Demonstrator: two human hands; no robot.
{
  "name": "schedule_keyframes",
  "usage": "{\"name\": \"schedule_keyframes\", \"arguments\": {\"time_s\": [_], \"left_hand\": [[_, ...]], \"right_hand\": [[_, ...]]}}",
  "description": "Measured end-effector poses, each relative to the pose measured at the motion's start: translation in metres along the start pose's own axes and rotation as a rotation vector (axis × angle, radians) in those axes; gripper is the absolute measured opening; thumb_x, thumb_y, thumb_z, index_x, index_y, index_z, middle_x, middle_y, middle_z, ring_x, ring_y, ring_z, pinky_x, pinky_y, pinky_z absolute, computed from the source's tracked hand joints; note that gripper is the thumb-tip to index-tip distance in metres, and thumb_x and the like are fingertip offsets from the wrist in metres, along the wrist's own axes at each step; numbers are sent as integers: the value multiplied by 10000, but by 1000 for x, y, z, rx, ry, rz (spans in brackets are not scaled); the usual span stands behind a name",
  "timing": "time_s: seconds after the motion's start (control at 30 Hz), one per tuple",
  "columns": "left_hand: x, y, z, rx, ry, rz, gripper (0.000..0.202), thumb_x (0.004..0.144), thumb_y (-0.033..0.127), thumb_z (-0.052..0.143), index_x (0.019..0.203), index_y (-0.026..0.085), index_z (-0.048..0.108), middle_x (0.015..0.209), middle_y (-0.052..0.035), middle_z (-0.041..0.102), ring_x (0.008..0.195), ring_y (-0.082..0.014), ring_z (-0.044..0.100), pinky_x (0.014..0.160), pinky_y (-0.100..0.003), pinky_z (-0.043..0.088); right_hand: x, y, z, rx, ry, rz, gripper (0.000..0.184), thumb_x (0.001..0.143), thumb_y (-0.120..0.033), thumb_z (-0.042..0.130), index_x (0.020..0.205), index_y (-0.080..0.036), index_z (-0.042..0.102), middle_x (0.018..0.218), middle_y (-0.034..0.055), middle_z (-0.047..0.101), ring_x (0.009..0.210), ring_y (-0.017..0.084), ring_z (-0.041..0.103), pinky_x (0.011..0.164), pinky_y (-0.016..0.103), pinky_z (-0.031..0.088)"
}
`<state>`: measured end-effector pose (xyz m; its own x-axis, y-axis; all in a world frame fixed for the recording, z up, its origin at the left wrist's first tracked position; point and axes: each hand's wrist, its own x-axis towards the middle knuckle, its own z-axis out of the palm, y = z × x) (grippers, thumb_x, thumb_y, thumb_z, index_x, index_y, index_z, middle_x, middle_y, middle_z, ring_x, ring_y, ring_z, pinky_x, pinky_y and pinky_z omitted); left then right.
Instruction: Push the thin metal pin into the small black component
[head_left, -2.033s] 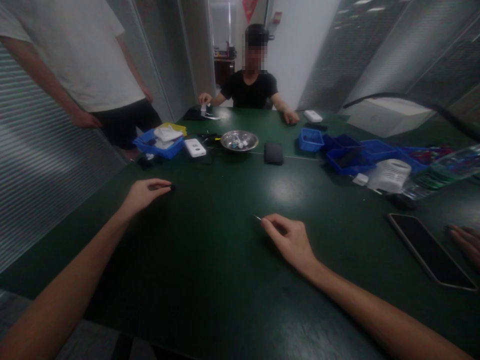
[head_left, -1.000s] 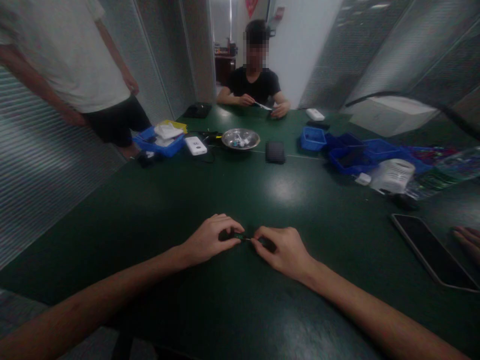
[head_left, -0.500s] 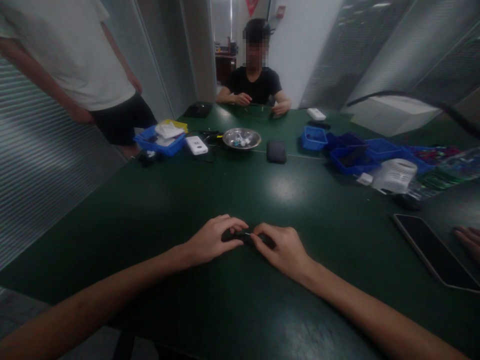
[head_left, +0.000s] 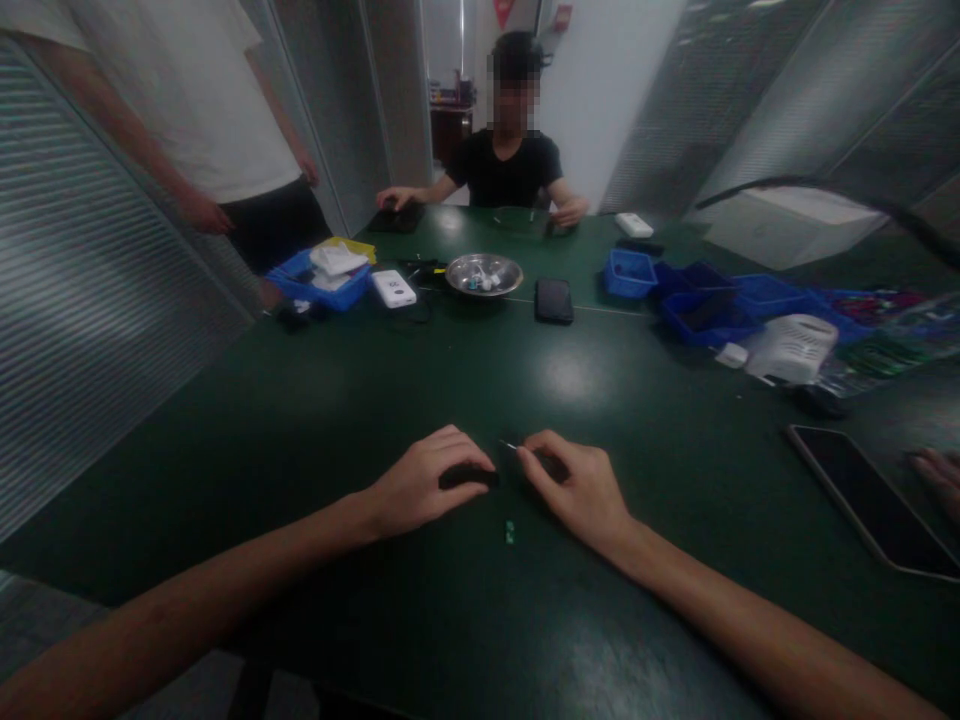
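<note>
Towards the far left corner of the dark green table (head_left: pixel 300 420), a standing person in a white T-shirt (head_left: pixel 187 90) is beside a blue plastic tray (head_left: pixel 291 279) holding white scraps. Further right, past the middle of the table, lie a white rectangular device (head_left: pixel 394 289), a round steel dish (head_left: pixel 484 274) and a flat black phone (head_left: pixel 554 299). A seated person in a black shirt (head_left: pixel 514 170) is at the far edge behind them.

Close to the middle of the near edge, the left hand (head_left: pixel 424 485) has its fingers curled narrow, pinning a small black oblong part (head_left: pixel 469 478) flat on the table. Just right of it, the right hand (head_left: pixel 581 485) pinches a thin metal pin (head_left: pixel 510 445) between thumb and forefinger, with its tip clear of the black part. A tiny green piece (head_left: pixel 509 530) lies loose between the wrists, nearer the near edge, and neither hand touches it.

Further right are open blue bins (head_left: pixel 626 275), a white vented plastic housing (head_left: pixel 791 350) and a large dark slab phone (head_left: pixel 862 500). Another person's fingertips (head_left: pixel 937 470) rest at the right edge.

The main risk looks to be the green piece. It is tiny, close in colour to the table and unheld, so a shifting forearm could brush it off the near edge. The black part, held only under fingertips, could skid if the pin pushes sideways.
</note>
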<state>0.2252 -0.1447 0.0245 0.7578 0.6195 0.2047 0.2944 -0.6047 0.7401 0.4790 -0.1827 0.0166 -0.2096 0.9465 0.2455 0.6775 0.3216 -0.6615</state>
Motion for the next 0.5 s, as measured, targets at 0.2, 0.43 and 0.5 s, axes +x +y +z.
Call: {"name": "schedule_keyframes", "arguments": {"time_s": [0.2,0.43,0.5], "left_hand": [[-2,15,9,52,-312,337,196,1008,220,614,1201,233,646,1288,-74,700,1298,-220,576,1085,-397,406],[-6,-43,-30,428,-223,195,290,1049,216,497,1319,225,605,1474,-80,586,1422,-229,485,1134,-433,360],[-11,-69,-62,514,-102,10,320,1043,250,502,1350,237,591,1496,-74,566,1431,-245,471,1130,-457,371]], "right_hand": [[4,1,-6,52,56,73,297,1005,-420,545,908,-189,705,720,4,695,581,144,618,572,254,426],[3,-4,-11,81,9,87,314,1003,-429,530,942,-183,716,741,20,706,602,159,637,575,258,465],[2,-3,-12,82,6,85,319,1003,-434,527,939,-186,716,742,21,708,598,159,639,568,259,472]]}}
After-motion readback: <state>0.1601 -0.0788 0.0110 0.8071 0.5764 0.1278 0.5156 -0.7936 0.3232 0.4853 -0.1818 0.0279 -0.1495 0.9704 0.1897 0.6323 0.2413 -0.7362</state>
